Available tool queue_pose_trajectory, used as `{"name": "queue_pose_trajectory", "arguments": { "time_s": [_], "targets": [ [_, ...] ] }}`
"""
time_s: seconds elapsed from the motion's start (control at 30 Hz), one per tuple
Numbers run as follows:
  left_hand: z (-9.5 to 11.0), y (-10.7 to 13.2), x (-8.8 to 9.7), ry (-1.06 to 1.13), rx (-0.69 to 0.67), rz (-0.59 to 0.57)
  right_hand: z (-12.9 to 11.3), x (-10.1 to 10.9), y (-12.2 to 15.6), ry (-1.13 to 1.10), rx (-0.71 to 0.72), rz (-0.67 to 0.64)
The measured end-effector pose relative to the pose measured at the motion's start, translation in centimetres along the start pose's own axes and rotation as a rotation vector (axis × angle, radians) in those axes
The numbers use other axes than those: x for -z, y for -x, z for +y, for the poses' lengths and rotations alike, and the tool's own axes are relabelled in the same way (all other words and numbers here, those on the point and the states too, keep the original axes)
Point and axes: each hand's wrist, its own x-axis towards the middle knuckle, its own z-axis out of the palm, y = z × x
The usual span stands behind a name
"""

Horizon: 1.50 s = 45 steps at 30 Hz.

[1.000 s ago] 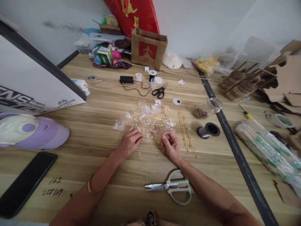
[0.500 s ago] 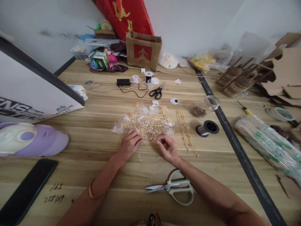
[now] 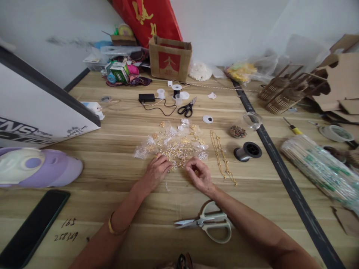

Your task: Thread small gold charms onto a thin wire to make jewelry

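Observation:
A spread of small gold and clear beads and jewellery findings (image 3: 175, 153) lies on the wooden table with little plastic bags (image 3: 144, 149) among it. At its near left edge is my left hand (image 3: 157, 170), fingers bent and closed at the tips; what they hold, if anything, is too small to name. My right hand (image 3: 199, 173) rests at the near right edge, thumb and forefinger pinched together, their contents hidden. A short silvery chain (image 3: 167, 185) lies between the hands. Right of my right hand is a gold chain (image 3: 220, 157). Pale-handled scissors (image 3: 207, 222) lie nearer me.
On the right stand a wire spool (image 3: 247, 151) and a tub of mixed beads (image 3: 238, 131). Black scissors (image 3: 187, 107) and a black adapter (image 3: 147, 98) lie farther back. A phone (image 3: 33, 228) and a purple-white object (image 3: 39, 167) are on the left.
My left hand has shifted very slightly right, toward the beads. My right hand stays in about the same pinched pose. The view has moved a little.

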Motion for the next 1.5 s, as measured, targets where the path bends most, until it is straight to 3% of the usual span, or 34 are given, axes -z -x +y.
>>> {"name": "queue_pose_trajectory", "arguments": {
  "time_s": [0.3, 0.43, 0.6, 0.7, 0.87, 0.97, 1.5],
  "targets": [
    [0.3, -0.3, 0.4, -0.105, -0.066, -0.111, -0.1, 0.0, -0.1, 0.017, 0.02, -0.012],
    [0.3, -0.2, 0.1, -0.086, -0.051, -0.072, 0.0, 0.0, -0.2, 0.025, 0.043, -0.001],
    [0.5, -0.4, -0.2, 0.19, 0.038, 0.154, -0.1, 0.0, -0.3, 0.035, 0.071, 0.001],
    [1.0, -0.5, 0.1, 0.391, 0.151, 0.227, -0.1, 0.0, -0.4, 0.051, 0.087, -0.001],
    [1.4, -0.4, 0.4, 0.719, 0.444, 0.143, 0.2, 0.0, -0.2, 0.074, 0.128, -0.025],
    [1.4, -0.5, 0.4, 0.883, 0.548, 0.114, 0.5, 0.0, -0.1, 0.09, 0.144, -0.04],
    [2.0, -0.4, 0.4, 1.131, 0.606, 0.03, 0.5, -0.1, -0.1, 0.117, 0.209, -0.077]
  ]
}}
